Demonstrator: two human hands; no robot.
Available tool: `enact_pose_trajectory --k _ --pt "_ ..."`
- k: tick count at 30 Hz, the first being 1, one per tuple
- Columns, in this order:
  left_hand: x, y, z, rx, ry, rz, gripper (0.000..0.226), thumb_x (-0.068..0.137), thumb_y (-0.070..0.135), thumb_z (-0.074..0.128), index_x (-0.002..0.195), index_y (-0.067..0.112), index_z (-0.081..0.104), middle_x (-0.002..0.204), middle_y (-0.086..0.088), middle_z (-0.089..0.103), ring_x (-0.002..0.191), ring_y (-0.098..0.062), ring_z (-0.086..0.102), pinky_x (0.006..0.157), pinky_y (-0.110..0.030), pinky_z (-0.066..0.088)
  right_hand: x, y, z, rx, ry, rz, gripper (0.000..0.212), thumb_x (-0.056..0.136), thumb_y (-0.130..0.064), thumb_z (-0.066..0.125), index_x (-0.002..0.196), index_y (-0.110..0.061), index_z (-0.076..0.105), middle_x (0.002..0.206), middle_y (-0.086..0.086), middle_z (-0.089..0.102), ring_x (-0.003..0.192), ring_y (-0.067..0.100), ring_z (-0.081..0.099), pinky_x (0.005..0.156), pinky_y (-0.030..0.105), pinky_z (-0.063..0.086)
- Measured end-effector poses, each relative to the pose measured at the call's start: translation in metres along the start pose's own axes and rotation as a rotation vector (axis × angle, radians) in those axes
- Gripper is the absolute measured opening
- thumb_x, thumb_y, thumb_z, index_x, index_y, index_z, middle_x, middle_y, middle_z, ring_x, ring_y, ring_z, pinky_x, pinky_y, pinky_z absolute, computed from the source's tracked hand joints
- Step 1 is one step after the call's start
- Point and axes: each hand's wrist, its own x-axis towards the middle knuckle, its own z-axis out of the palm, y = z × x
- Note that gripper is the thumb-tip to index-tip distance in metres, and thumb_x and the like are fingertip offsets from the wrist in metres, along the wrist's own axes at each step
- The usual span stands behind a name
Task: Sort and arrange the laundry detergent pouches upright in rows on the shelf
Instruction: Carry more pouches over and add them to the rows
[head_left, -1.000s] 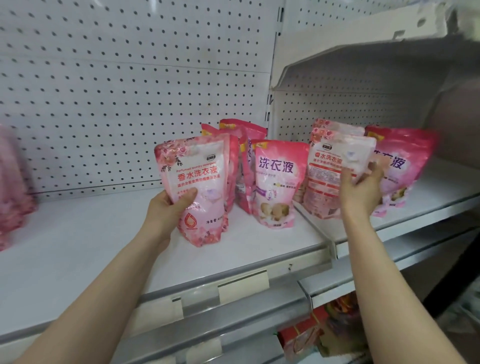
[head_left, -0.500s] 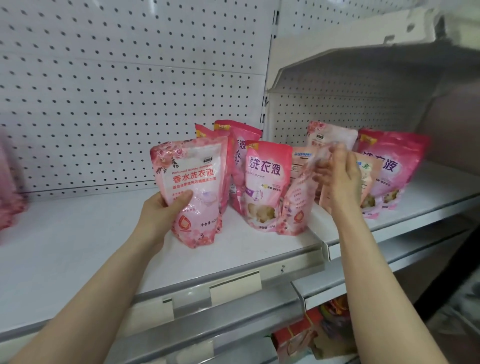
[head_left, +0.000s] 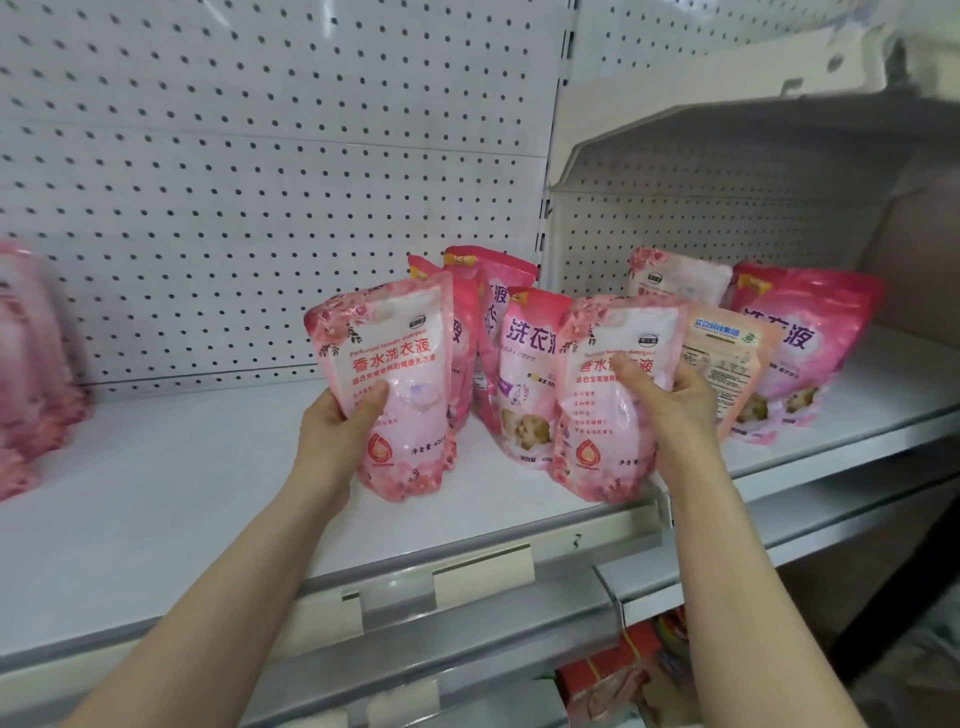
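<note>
My left hand (head_left: 340, 426) grips a pale pink floral pouch (head_left: 395, 364), held upright just above the white shelf (head_left: 156, 499). My right hand (head_left: 670, 405) grips a second pale pink floral pouch (head_left: 602, 415) of the same kind, upright near the shelf's right end. Between and behind them stand darker pink pouches (head_left: 524, 374), one in front and two further back (head_left: 488, 291). On the neighbouring right shelf (head_left: 883, 395) stand a pouch turned back to front (head_left: 727, 364), a dark pink pouch (head_left: 810, 338) and a pale floral one (head_left: 675, 275) behind.
White pegboard (head_left: 234, 182) backs both shelves. A blurred group of pink pouches (head_left: 31, 364) stands at the far left. An upper shelf (head_left: 727, 135) overhangs the right section. Price-tag holders (head_left: 483, 571) line the front rail; red packages (head_left: 623, 675) lie on the level below.
My right hand has carried a pale floral pouch from the right shelf across to the left shelf, turning it front-facing. My left hand has kept hold of its pouch, nearly in place.
</note>
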Motion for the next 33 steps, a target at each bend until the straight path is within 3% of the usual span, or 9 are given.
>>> enact_pose_trajectory --k 2,5,8,13,18,22,26,30,33 --pt "-0.006 0.003 -0.004 -0.047 0.023 -0.005 0.013 0.092 0.021 0.061 0.104 0.019 0.066 0.097 0.000 0.073 0.085 -0.017 0.071 0.068 -0.031 0.057 -0.016 -0.007 0.003 0.006 0.059 -0.071 0.027 0.075 -0.017 0.084 0.100 -0.019 0.072 0.096 -0.002 0.078 0.087 0.016 0.075 0.069 0.032 0.061" --pt "-0.018 0.014 -0.015 -0.109 0.018 -0.001 0.018 0.092 0.021 0.061 0.109 0.016 0.066 0.106 -0.005 0.072 0.096 -0.023 0.070 0.082 -0.039 0.056 -0.044 -0.024 0.011 0.007 0.134 -0.183 0.026 0.077 -0.014 0.083 0.099 -0.020 0.072 0.098 -0.002 0.077 0.088 0.014 0.075 0.068 0.031 0.061" --pt "-0.032 0.029 -0.035 -0.147 0.014 0.005 0.015 0.093 0.021 0.060 0.106 0.017 0.065 0.108 -0.005 0.072 0.098 -0.023 0.070 0.082 -0.039 0.056 -0.073 -0.042 0.026 0.058 0.156 -0.225 0.025 0.078 -0.014 0.082 0.099 -0.019 0.071 0.098 -0.002 0.077 0.086 0.012 0.075 0.065 0.027 0.060" --pt "-0.063 0.048 -0.095 -0.137 0.027 0.008 0.026 0.093 0.021 0.058 0.114 0.008 0.062 0.107 -0.010 0.072 0.084 -0.024 0.069 0.051 -0.022 0.052 -0.119 -0.045 0.078 0.214 0.075 -0.131 0.016 0.082 -0.013 0.078 0.098 -0.016 0.073 0.094 0.004 0.078 0.084 0.020 0.074 0.068 0.036 0.060" --pt "-0.092 0.068 -0.182 -0.102 0.049 -0.004 0.020 0.092 0.017 0.058 0.110 0.013 0.065 0.105 -0.005 0.074 0.095 -0.022 0.071 0.077 -0.035 0.059 -0.170 -0.040 0.153 0.170 -0.120 -0.091 0.021 0.087 -0.016 0.073 0.108 -0.017 0.070 0.099 0.003 0.077 0.089 0.021 0.075 0.070 0.036 0.061" --pt "-0.111 0.080 -0.262 -0.059 0.165 -0.003 0.017 0.092 0.021 0.059 0.106 0.016 0.066 0.102 -0.005 0.075 0.089 -0.024 0.072 0.072 -0.039 0.058 -0.205 -0.036 0.223 0.147 -0.274 -0.089 0.016 0.086 -0.016 0.075 0.101 -0.018 0.071 0.101 0.007 0.076 0.094 0.028 0.073 0.076 0.047 0.061" --pt "-0.128 0.090 -0.333 -0.060 0.274 0.016 0.019 0.090 0.022 0.059 0.108 0.016 0.066 0.103 -0.004 0.074 0.092 -0.024 0.071 0.071 -0.035 0.057 -0.228 -0.033 0.292 0.136 -0.369 -0.003 0.012 0.083 -0.014 0.077 0.093 -0.013 0.071 0.095 0.010 0.077 0.088 0.031 0.074 0.077 0.058 0.059" --pt "-0.135 0.099 -0.385 -0.075 0.343 -0.002 0.025 0.091 0.021 0.059 0.113 0.012 0.065 0.108 -0.008 0.072 0.098 -0.027 0.069 0.079 -0.040 0.054 -0.251 -0.027 0.361 0.152 -0.443 0.069 0.018 0.084 -0.009 0.075 0.099 -0.003 0.069 0.095 0.014 0.076 0.085 0.031 0.075 0.077 0.053 0.060" --pt "-0.134 0.105 -0.405 -0.081 0.371 -0.010 0.024 0.091 0.021 0.060 0.112 0.012 0.064 0.104 -0.006 0.073 0.093 -0.026 0.070 0.066 -0.034 0.056 -0.264 -0.019 0.407 0.157 -0.477 0.101 0.012 0.084 -0.008 0.075 0.093 -0.010 0.068 0.094 0.014 0.076 0.086 0.030 0.074 0.076 0.052 0.061"
